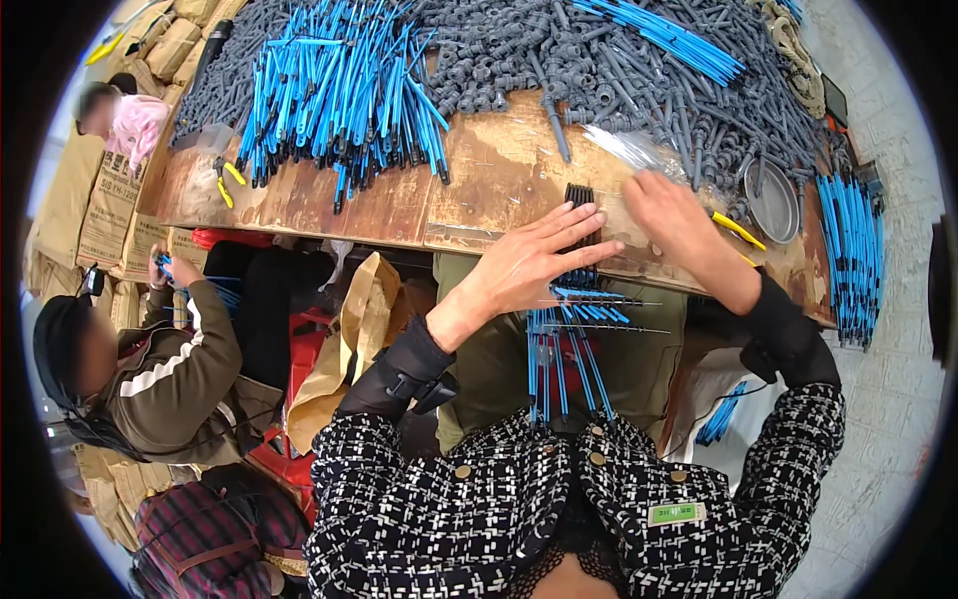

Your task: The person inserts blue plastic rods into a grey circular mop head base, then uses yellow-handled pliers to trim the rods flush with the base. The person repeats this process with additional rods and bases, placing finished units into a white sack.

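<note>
My left hand (529, 262) lies flat with its fingers stretched out across a row of thin blue rods (561, 374) at the table's near edge. The rods' black ends (579, 196) stick out beyond the fingers, and their blue lengths hang toward my lap. Two thin dark pins (624, 330) cross the rods below that hand. Just to the right, my right hand (667, 215) is closed, its fingertips curled down near a heap of thin, shiny, clear-looking strips (629, 148). Whatever it may hold is hidden.
Grey plastic fittings (639, 80) cover the back of the wooden table (479, 190). A large pile of blue rods (339, 90) lies at left. Yellow-handled pliers (736, 230) and a round metal dish (771, 200) sit at right. A co-worker (170, 369) sits at left.
</note>
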